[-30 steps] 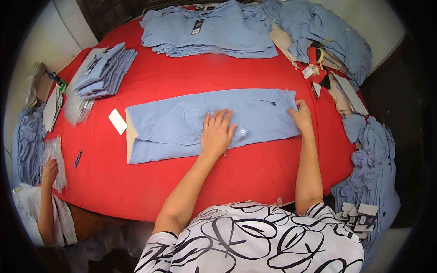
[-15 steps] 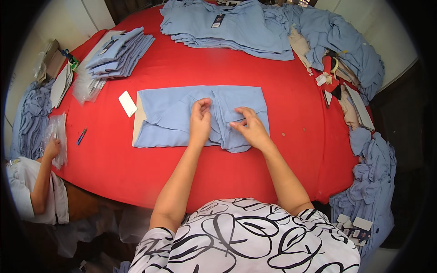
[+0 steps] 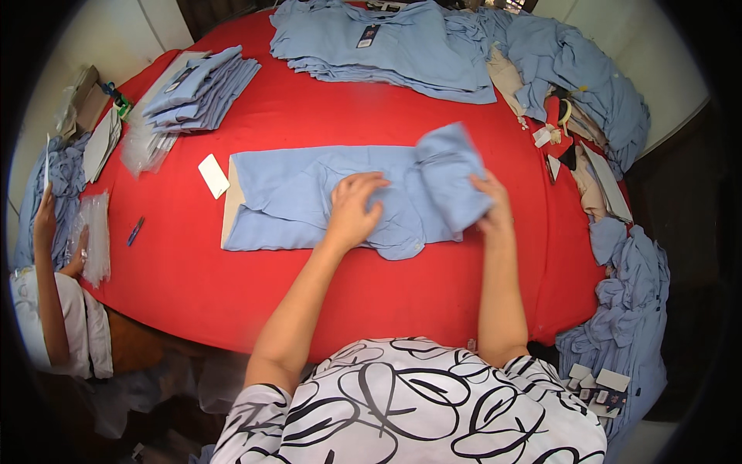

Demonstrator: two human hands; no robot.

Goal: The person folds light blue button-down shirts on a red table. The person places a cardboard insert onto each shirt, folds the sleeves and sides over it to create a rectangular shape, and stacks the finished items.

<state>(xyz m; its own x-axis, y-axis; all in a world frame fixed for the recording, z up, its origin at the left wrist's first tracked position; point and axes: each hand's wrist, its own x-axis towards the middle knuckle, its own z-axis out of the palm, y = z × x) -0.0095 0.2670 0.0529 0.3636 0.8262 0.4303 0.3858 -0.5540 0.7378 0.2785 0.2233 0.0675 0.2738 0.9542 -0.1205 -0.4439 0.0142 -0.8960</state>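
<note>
A light blue shirt lies folded in a long flat strip in front of me, with a beige card showing at its left end. My right hand grips the right end, which is lifted off the table and bent back toward the middle; hand and cloth are slightly blurred. Resting on the middle of the shirt is my left hand, its fingers a little bent and the thumb apart, holding nothing. A rounded hem with a small button pokes out below it. Just left of the shirt lies a white card.
A red cloth covers the table. Folded shirts are stacked at the back left, flat shirts at the back. Clothes heap along the right edge. Snips lie left; a co-worker there handles a clear bag.
My right hand has taken hold of the shirt's right end and raised it. My left hand has turned palm down onto the cloth. The co-worker has lifted one hand with a thin white piece.
</note>
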